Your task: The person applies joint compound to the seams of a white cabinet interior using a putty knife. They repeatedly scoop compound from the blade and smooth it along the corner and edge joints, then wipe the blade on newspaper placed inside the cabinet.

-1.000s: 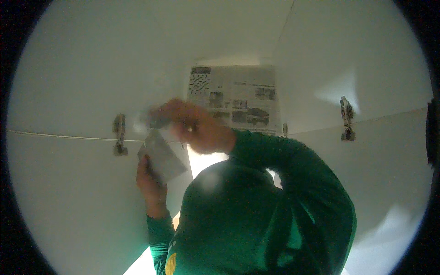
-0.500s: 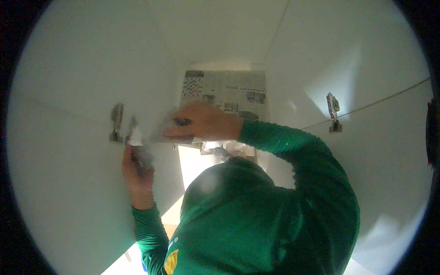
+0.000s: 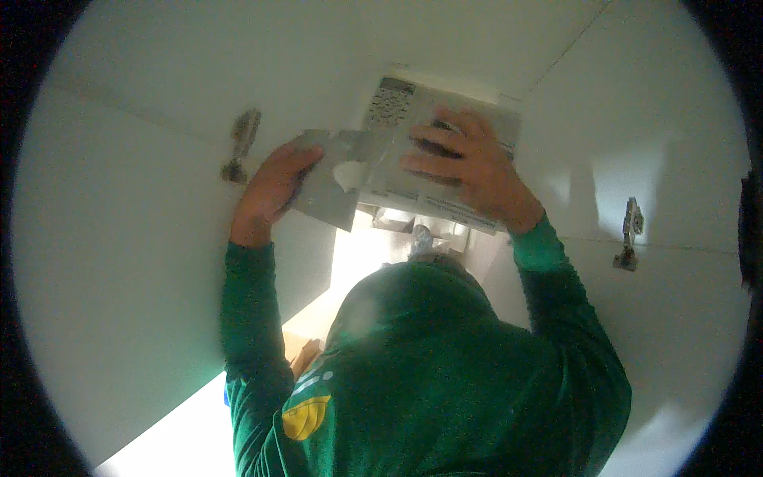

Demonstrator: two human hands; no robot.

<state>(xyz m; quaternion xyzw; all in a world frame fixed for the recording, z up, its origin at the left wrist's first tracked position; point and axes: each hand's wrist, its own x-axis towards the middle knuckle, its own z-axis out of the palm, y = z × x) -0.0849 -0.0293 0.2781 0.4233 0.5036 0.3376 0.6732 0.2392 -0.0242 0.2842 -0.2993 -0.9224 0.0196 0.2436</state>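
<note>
My left hand point(image 3: 270, 189) is closed on a broad putty knife. Its flat grey blade point(image 3: 324, 191) faces me and carries a lump of white paste point(image 3: 347, 175). To the right, my right hand point(image 3: 477, 171) reaches up with its fingers bent around a dark-handled flat tool point(image 3: 435, 148). That tool's blade is hard to tell from the newspaper sheet point(image 3: 388, 102) behind it. The two hands are apart, with the grey blade between them.
Pale panels enclose me on both sides. Metal hinges stick out of the left panel point(image 3: 242, 147) and the right one point(image 3: 630, 234). Beyond the newspaper's lower edge, bright light falls on a crumpled clear plastic item point(image 3: 421, 237). A brown object point(image 3: 306, 356) lies lower left.
My left hand has risen and turned, bringing its blade face-on. My right hand has moved right, in front of the newspaper. The whole view has tilted and shifted.
</note>
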